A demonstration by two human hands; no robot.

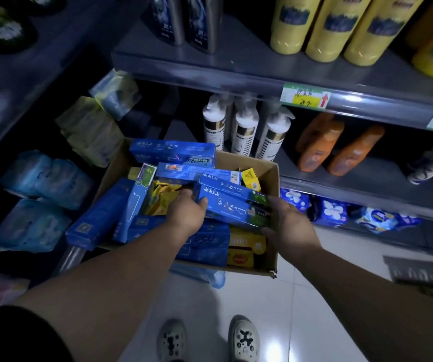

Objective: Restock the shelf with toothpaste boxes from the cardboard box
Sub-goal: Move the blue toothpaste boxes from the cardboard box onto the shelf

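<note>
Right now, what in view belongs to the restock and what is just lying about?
Job: blue toothpaste boxes held between left hand and right hand; cardboard box; shelf.
Lying about: yellow bottles, white pump bottles, orange bottles, tissue packs.

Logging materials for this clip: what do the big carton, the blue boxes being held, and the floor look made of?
Cardboard carton: brown corrugated board, matte, raw edges. Toothpaste boxes held by both hands: glossy printed paperboard, sharp folded corners. Floor: likely glazed ceramic tile, with grout lines and light reflections.
</note>
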